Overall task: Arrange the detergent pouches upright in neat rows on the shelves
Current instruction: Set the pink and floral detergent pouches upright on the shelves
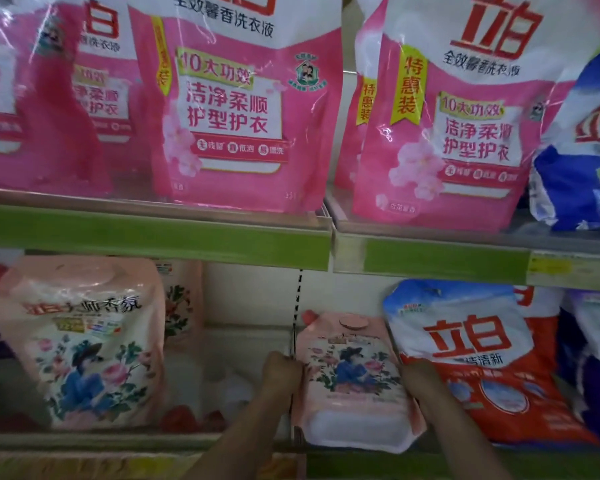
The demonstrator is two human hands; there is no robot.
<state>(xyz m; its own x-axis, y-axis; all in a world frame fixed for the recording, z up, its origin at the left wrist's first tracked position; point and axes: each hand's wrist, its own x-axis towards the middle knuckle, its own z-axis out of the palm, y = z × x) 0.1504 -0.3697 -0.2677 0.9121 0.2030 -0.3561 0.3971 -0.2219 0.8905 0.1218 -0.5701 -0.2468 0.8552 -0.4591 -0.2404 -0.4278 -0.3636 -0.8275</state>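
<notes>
1. Your left hand [280,374] grips the left edge of a pale pink floral pouch [355,382] on the lower shelf [118,439], fingers curled round it.
2. Your right hand [420,379] holds the same pouch's right edge; its fingers go behind the pouch, so you hold it between both hands.
3. The pouch leans back, its base at the shelf's front lip and its spout and cap up at the rear.
4. Just beside it on the right, touching your right hand, leans a blue, white and red bag [475,362].
5. To the left, past a bare stretch of shelf, a larger floral pouch [80,341] stands upright with another of its kind [182,299] behind it.
6. Above, on the upper shelf [153,242] with its green strip, big pink pouches [236,109] stand upright in a row, one [454,123] right of the shelf joint.
7. A blue and white bag [582,150] leans at the far right.
</notes>
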